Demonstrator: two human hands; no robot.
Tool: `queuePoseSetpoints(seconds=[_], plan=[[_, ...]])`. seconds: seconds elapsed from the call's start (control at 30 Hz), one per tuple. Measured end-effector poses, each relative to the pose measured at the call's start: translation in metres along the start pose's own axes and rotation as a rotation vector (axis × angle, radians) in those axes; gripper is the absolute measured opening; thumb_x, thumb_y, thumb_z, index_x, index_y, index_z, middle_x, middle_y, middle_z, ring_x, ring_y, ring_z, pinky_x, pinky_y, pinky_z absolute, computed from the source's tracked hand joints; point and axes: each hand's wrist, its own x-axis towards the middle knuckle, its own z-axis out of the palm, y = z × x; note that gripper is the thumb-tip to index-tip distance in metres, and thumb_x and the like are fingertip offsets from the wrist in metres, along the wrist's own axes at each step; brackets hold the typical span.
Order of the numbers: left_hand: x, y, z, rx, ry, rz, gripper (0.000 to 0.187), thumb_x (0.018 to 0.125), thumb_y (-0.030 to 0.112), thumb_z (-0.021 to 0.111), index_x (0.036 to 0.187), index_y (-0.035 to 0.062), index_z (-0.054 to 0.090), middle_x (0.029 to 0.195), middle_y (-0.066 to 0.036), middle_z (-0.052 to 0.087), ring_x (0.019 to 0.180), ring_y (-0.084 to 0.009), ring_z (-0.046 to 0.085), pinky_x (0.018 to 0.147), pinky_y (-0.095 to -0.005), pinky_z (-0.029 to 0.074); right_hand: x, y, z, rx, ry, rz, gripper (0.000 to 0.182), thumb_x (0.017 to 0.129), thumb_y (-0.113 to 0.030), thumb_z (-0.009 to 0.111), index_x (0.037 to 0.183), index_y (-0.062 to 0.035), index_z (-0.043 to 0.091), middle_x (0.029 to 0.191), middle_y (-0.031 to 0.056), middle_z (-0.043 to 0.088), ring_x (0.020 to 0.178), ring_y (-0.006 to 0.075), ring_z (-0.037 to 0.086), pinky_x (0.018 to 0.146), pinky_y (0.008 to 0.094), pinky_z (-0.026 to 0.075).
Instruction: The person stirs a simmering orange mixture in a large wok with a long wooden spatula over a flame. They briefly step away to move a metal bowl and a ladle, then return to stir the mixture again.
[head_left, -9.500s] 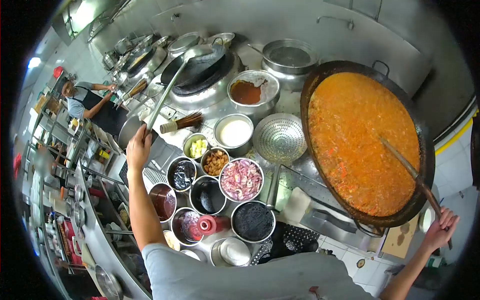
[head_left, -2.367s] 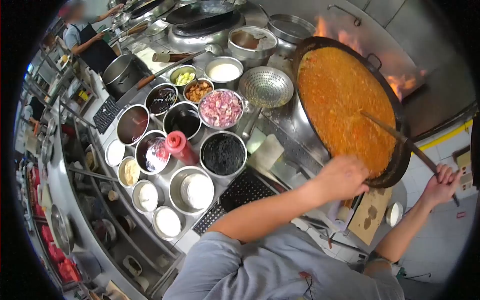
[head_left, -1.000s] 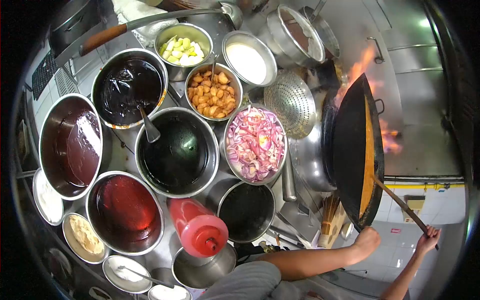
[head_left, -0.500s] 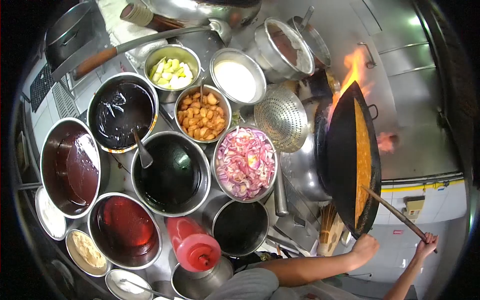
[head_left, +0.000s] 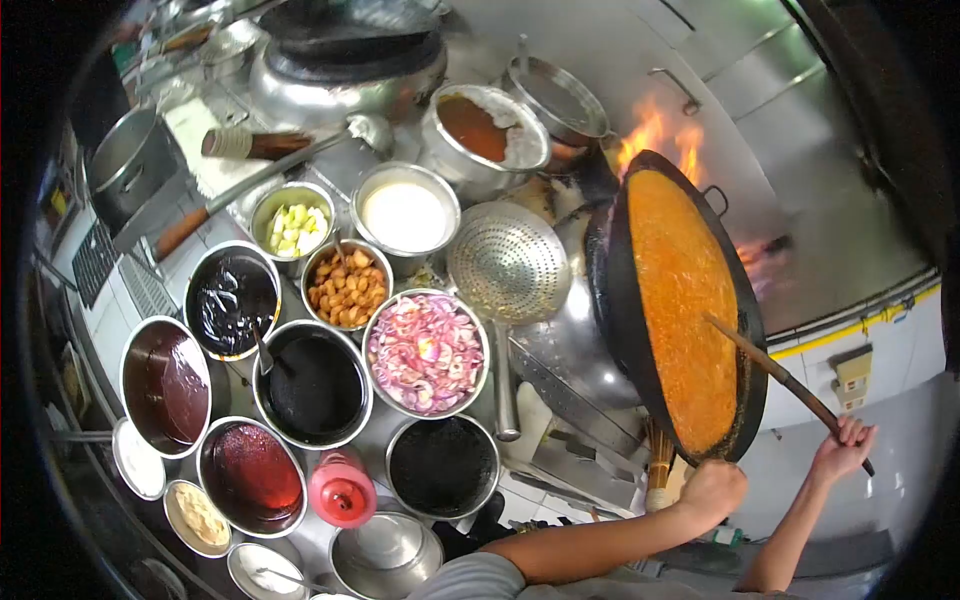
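A large black wok (head_left: 625, 290) sits tilted over the burner, filled with bubbling orange liquid (head_left: 680, 320). My left hand (head_left: 715, 490) is a closed fist at the wok's near rim, gripping its handle, which the fingers hide. In my right hand (head_left: 845, 450), the fingers wrap round a long wooden-handled utensil (head_left: 780, 375). Its shaft slants down into the liquid, where its head is sunk out of sight. Flames (head_left: 655, 140) rise behind the wok's far edge.
Left of the wok, a perforated skimmer (head_left: 508, 260) lies near a bowl of sliced onions (head_left: 425, 352). Several metal pots of dark sauces (head_left: 312, 385), a red squeeze bottle (head_left: 343, 495) and a ladle (head_left: 280, 170) crowd the counter. A bamboo brush (head_left: 658, 465) stands below the wok.
The wok has tipped toward the camera, so a much wider surface of the orange liquid shows. The flames look smaller. The whole view has shifted, with the counter's pots appearing smaller.
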Motion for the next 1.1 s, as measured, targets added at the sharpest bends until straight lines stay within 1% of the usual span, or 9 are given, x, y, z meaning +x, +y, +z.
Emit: queuePoseSetpoints(seconds=[0.13, 0.23, 0.27, 0.37, 0.43, 0.57, 0.77, 0.8, 1.1], plan=[[0.003, 0.004, -0.011, 0.064, -0.108, -0.072, 0.011, 0.076, 0.016, 0.061, 0.067, 0.0085, 0.062, 0.066, -0.013, 0.063, 0.065, -0.0275, 0.067, 0.058, -0.0403, 0.053, -0.039, 0.031, 0.018, 0.059, 0.033, -0.035, 0.042, 0.105, -0.026, 0.039, 0.065, -0.0148, 0.034, 0.055, -0.0016, 0.025, 0.052, 0.0122, 0.027, 0.065, 0.0342, 0.039], [0.005, 0.008, -0.023, 0.071, -0.156, -0.047, 0.013, 0.077, 0.018, 0.061, 0.069, 0.0088, 0.063, 0.068, -0.012, 0.064, 0.066, -0.0277, 0.067, 0.057, -0.0407, 0.053, -0.054, 0.054, 0.007, 0.082, -0.074, -0.13, 0.04, 0.104, -0.025, 0.039, 0.066, -0.0133, 0.032, 0.054, -0.0017, 0.027, 0.051, 0.0115, 0.027, 0.064, 0.0352, 0.039], [0.007, 0.009, -0.028, 0.171, -0.252, -0.01, 0.018, 0.082, 0.021, 0.06, 0.07, 0.0088, 0.063, 0.07, -0.011, 0.065, 0.066, -0.0289, 0.067, 0.058, -0.0417, 0.053, -0.059, 0.059, 0.005, 0.073, -0.165, -0.173, 0.04, 0.103, -0.025, 0.039, 0.066, -0.0132, 0.032, 0.054, -0.001, 0.028, 0.051, 0.0125, 0.029, 0.063, 0.0359, 0.039], [0.014, 0.022, -0.037, 0.328, -0.209, 0.015, 0.026, 0.084, 0.03, 0.064, 0.07, 0.0089, 0.065, 0.068, -0.011, 0.065, 0.063, -0.0286, 0.067, 0.056, -0.0405, 0.053, -0.067, 0.073, -0.008, 0.042, -0.379, -0.3, 0.039, 0.102, -0.026, 0.043, 0.067, -0.0099, 0.034, 0.055, 0.0028, 0.035, 0.052, 0.0179, 0.036, 0.059, 0.0368, 0.04], [0.018, 0.035, -0.035, 0.446, -0.169, -0.027, 0.034, 0.083, 0.039, 0.069, 0.066, 0.0094, 0.066, 0.062, -0.01, 0.064, 0.058, -0.0267, 0.066, 0.053, -0.038, 0.052, -0.063, 0.086, -0.024, 0.149, -0.464, -0.269, 0.038, 0.102, -0.024, 0.045, 0.069, -0.0082, 0.034, 0.056, 0.003, 0.037, 0.053, 0.0184, 0.038, 0.057, 0.0364, 0.04], [0.017, 0.045, -0.026, 0.692, -0.249, 0.003, 0.037, 0.082, 0.041, 0.072, 0.065, 0.0085, 0.065, 0.065, -0.01, 0.064, 0.061, -0.027, 0.065, 0.055, -0.0382, 0.05, -0.033, 0.088, -0.062, 0.199, -0.414, -0.214, 0.04, 0.102, -0.024, 0.046, 0.066, -0.0082, 0.036, 0.055, 0.0027, 0.037, 0.053, 0.0164, 0.037, 0.059, 0.0362, 0.041], [0.01, 0.054, -0.007, 0.766, -0.097, 0.143, 0.029, 0.077, 0.029, 0.079, 0.069, 0.0042, 0.067, 0.069, -0.012, 0.065, 0.066, -0.0302, 0.063, 0.059, -0.0389, 0.05, 0.013, 0.103, -0.133, 0.419, -0.244, -0.037, 0.042, 0.103, -0.019, 0.042, 0.063, -0.0079, 0.037, 0.052, 0.0036, 0.036, 0.049, 0.0149, 0.036, 0.059, 0.034, 0.04], [0.009, 0.053, -0.004, 0.762, -0.097, 0.126, 0.031, 0.076, 0.027, 0.079, 0.064, 0.0038, 0.062, 0.064, -0.011, 0.06, 0.062, -0.0317, 0.059, 0.06, -0.042, 0.046, 0.017, 0.099, -0.142, 0.419, -0.228, -0.027, 0.042, 0.103, -0.018, 0.042, 0.062, -0.008, 0.037, 0.051, 0.0031, 0.035, 0.047, 0.0143, 0.035, 0.057, 0.033, 0.039], [-0.005, 0.054, 0.012, 0.929, -0.029, 0.093, 0.026, 0.079, 0.026, 0.077, 0.074, 0.0031, 0.065, 0.073, -0.011, 0.061, 0.072, -0.0323, 0.058, 0.07, -0.0421, 0.044, 0.062, 0.047, -0.217, 0.438, -0.265, 0.095, 0.044, 0.101, -0.022, 0.045, 0.06, -0.009, 0.034, 0.048, 0.0017, 0.033, 0.044, 0.0138, 0.032, 0.052, 0.0318, 0.038]])
